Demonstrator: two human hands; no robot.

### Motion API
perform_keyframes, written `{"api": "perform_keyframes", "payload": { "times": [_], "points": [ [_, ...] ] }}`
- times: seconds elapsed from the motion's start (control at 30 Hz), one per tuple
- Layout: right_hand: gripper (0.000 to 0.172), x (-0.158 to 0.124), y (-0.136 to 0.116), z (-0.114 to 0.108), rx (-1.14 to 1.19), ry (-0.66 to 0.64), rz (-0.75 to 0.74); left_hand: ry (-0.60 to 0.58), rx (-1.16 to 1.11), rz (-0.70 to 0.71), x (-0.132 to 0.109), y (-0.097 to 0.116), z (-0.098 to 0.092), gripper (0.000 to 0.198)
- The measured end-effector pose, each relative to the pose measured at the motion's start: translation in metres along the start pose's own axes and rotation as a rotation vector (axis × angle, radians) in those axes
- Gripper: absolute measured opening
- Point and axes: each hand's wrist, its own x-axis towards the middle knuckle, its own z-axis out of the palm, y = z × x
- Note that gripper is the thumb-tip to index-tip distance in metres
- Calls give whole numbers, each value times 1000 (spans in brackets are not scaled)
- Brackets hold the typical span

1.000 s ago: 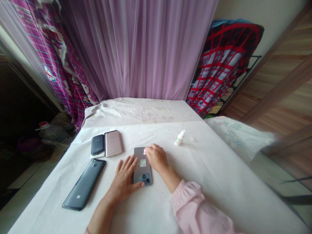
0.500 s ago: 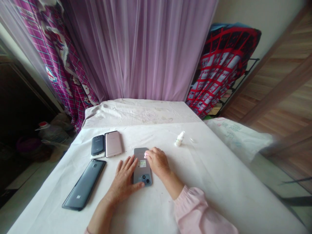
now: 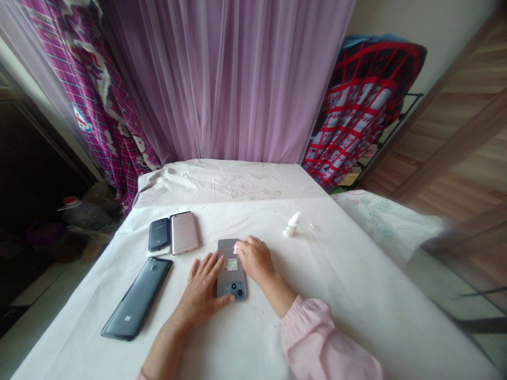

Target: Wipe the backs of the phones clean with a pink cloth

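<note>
A grey smartphone (image 3: 233,279) lies back up on the white-covered table, its two camera lenses at the end nearer me and a pale label in its middle. Along its left edge rests my left hand (image 3: 201,287), fingers spread, the thumb across the near end by the lenses. My right hand (image 3: 256,259) is closed on a small pink and white cloth (image 3: 237,248), which touches the phone's back near the far right edge. Part of the cloth is hidden by the fingers.
To the left lie a large dark phone (image 3: 137,301), a small dark phone (image 3: 159,234) on a white item, and a rose-gold phone (image 3: 185,233). A small white spray bottle (image 3: 292,225) stands at the right, with a clear cap (image 3: 312,227) beside it. Purple curtains (image 3: 237,79) hang behind the table.
My right hand has shifted very slightly toward the far end of the phone with the cloth. My left hand stays in place on the phone.
</note>
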Motion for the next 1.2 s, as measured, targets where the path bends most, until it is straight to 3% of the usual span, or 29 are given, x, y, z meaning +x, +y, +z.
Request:
{"api": "perform_keyframes", "payload": {
  "times": [0.53,0.8,1.2],
  "points": [
    [24,28,3,2,-57,-37,53,5,29,8,0,-1,3,93],
    [20,14,4,5,-11,8,33,-12,27,2,1,1,-1,93],
    [18,-17,-3,-7,-8,-14,0,2,41,8,0,-1,1,93]
  ]
}}
